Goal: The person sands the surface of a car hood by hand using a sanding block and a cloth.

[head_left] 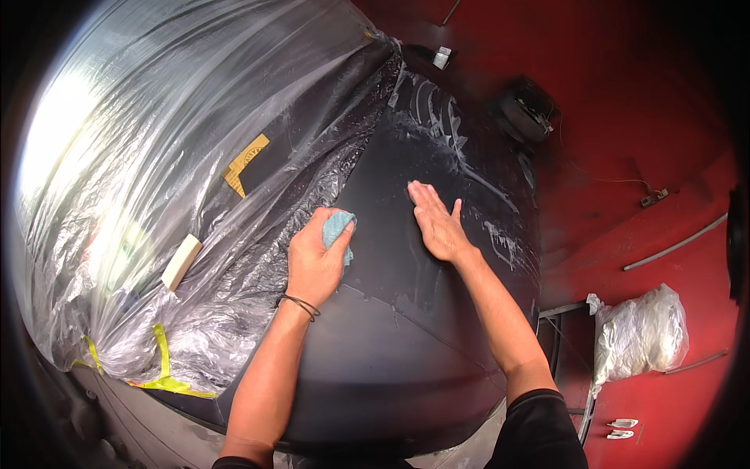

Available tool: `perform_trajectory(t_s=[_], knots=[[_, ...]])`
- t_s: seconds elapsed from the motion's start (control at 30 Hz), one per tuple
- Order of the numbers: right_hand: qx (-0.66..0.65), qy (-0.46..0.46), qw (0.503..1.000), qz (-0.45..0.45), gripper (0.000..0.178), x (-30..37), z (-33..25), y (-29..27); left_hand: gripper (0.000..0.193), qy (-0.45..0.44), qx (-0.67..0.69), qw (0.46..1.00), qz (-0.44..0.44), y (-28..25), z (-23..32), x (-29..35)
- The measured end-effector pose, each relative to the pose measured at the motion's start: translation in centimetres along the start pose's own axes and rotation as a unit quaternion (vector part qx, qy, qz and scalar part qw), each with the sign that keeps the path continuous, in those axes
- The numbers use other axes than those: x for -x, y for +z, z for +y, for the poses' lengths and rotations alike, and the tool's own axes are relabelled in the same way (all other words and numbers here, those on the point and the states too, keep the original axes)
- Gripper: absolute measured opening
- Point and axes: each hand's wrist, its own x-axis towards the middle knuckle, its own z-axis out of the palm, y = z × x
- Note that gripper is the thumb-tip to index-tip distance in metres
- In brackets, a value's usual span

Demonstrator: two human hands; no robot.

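Observation:
A dark matte car body panel (375, 336) spreads out under both my hands. My left hand (316, 254) is closed around a crumpled light-blue cloth (338, 228), just above the panel beside the plastic's edge. Flat on the panel lies my right hand (437, 223), fingers stretched and thumb apart, with nothing in it. Pale, whitish wet-looking streaks (437, 113) mark the panel beyond that hand. Clear plastic sheeting (258, 86) covers the car to the left of the panel.
On the sheeting rest a piece of yellow-backed paper (248, 160) and a cream block (182, 262). Yellow tape (162, 352) holds its lower edge. To the right, a plastic-wrapped bundle (641, 332) sits on a stand over the red floor (609, 195). A dark housing (527, 109) juts out farther up.

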Motion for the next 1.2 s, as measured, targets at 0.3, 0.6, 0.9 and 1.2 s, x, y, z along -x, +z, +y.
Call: perform_trajectory(t_s=[0.3, 0.6, 0.9, 1.2], knots=[[-0.013, -0.062, 0.998, 0.003, 0.063, 2.1, -6.7, 2.0, 0.017, -0.056, 0.075, 0.995, 0.031, -0.7, -0.4, -0.3], [0.021, 0.074, 0.996, 0.041, 0.064, -8.4, 3.2, -1.9, 0.02, -0.037, 0.104, 0.993, 0.04, 1.4, 0.8, -0.7], [-0.024, -0.131, 0.99, -0.042, 0.06, 4.0, -13.1, 4.1, 0.018, -0.064, 0.135, 0.983, 0.102, -0.4, -1.5, -0.9], [-0.02, 0.093, 0.994, 0.05, 0.063, -14.8, -0.6, -2.4, 0.017, -0.066, 0.174, 0.977, 0.102, 1.8, 0.8, -0.5]])
